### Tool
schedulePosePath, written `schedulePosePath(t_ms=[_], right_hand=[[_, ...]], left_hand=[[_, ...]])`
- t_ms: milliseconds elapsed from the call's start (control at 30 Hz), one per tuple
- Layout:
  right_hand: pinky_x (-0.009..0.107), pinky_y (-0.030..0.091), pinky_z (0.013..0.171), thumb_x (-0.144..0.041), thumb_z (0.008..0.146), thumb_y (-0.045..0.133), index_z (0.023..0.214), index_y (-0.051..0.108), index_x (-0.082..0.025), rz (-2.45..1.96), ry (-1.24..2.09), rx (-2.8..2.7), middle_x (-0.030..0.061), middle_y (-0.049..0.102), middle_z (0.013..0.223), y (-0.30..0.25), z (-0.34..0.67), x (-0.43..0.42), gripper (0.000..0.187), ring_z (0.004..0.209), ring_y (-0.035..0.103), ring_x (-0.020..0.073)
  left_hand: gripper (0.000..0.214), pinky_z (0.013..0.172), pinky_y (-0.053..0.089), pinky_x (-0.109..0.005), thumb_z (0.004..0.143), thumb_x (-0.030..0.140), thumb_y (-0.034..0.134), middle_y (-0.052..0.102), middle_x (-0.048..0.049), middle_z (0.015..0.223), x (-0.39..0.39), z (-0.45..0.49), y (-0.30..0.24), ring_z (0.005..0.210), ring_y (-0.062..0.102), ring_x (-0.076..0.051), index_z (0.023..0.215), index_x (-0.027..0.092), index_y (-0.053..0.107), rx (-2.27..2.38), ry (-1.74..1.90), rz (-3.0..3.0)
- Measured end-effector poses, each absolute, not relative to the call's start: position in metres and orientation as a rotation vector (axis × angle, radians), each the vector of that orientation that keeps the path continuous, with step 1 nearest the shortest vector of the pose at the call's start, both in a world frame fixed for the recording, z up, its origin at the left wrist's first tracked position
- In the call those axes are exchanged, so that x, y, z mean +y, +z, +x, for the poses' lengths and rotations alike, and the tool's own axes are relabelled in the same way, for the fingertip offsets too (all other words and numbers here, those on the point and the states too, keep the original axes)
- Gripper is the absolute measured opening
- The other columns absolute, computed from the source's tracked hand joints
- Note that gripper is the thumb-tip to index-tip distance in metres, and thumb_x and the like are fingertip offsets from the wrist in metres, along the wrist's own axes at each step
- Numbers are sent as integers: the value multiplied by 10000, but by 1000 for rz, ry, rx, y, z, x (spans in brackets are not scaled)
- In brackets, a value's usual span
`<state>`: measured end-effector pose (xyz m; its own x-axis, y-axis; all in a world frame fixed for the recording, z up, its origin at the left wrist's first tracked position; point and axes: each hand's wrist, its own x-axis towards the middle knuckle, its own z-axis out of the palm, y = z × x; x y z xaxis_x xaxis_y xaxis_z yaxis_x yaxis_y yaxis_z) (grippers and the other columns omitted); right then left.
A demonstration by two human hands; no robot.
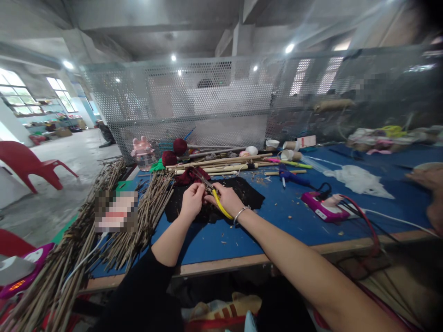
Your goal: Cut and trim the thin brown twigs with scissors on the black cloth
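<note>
My right hand (226, 199) is closed around yellow-handled scissors (221, 206). Their metal blades point up and to the left, above the black cloth (247, 191). Close beside it, my left hand (193, 199) is pinched near the blades; whatever its fingertips hold is too small and hidden to make out. Both hands are over the cloth, which is strewn with small scraps. Just beyond them is a piece of dark red yarn or fabric (191, 176).
Bundles of thin dry sticks (148, 198) lie at the left. Behind are dark red yarn balls (180, 146), pale rods (221, 162) and a blue glue gun (292, 177). A purple power strip (323, 207) with cables and a plastic bag (360, 180) sit right. Someone else's hand (427, 177) shows far right.
</note>
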<state>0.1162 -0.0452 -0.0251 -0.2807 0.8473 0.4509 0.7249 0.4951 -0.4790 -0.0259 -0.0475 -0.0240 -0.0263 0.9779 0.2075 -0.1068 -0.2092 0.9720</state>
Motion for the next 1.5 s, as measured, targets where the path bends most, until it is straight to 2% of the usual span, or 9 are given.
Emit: schedulePosePath(t_ms=[267, 433, 567, 800, 900, 1167, 1500], right_hand=[[216, 344, 545, -461, 819, 522, 971, 553, -229, -1303, 252, -2084, 17, 636, 702, -29, 115, -44, 279, 589, 576, 147], [255, 388, 666, -489, 730, 624, 1076, 484, -221, -1269, 157, -2128, 57, 618, 935, -24, 114, -48, 459, 829, 582, 186], [286, 400, 760, -486, 731, 622, 1058, 479, -193, -1189, 172, -2155, 76, 586, 984, -22, 114, -49, 462, 924, 543, 195], [232, 368, 630, -458, 760, 607, 1000, 519, -210, -1209, 288, -2131, 34, 618, 840, -22, 115, -49, 356, 713, 561, 156], [214, 345, 596, -454, 766, 602, 992, 537, -221, -1217, 317, -2114, 15, 625, 775, -24, 116, -47, 332, 649, 555, 141], [207, 334, 568, -454, 783, 567, 969, 561, -224, -1294, 296, -2107, 16, 623, 707, -27, 115, -45, 296, 588, 545, 137], [210, 337, 553, -466, 812, 520, 949, 575, -224, -1333, 280, -2111, 23, 644, 713, -28, 115, -43, 284, 594, 574, 142]], left_hand=[[254, 446, 394, -187, 736, 412, 563, 509, 41, 578, -48, -26, -21, 456, 451, -66, 744, 159, 551, 1062, 1447, 1217], [152, 505, 385, -180, 745, 306, 540, 534, 32, 593, -48, -25, -22, 507, 472, -70, 747, 156, 567, 1058, 1469, 1295], [110, 518, 373, -183, 733, 255, 522, 525, 36, 581, -48, -25, -23, 514, 466, -75, 676, 164, 548, 1042, 1446, 1362], [193, 567, 394, -196, 763, 317, 521, 566, 11, 640, -47, -27, -24, 586, 502, -97, 811, 148, 601, 1096, 1478, 1411], [211, 558, 389, -192, 780, 330, 507, 561, 12, 634, -48, -28, -23, 582, 497, -94, 800, 142, 602, 1126, 1481, 1458], [224, 436, 378, -188, 778, 367, 505, 500, 44, 570, -46, -27, -24, 429, 433, -65, 678, 167, 510, 1100, 1446, 1352], [154, 444, 419, -185, 802, 314, 467, 466, 45, 637, -44, -24, -27, 481, 457, -66, 742, 173, 478, 1085, 1385, 1278]])
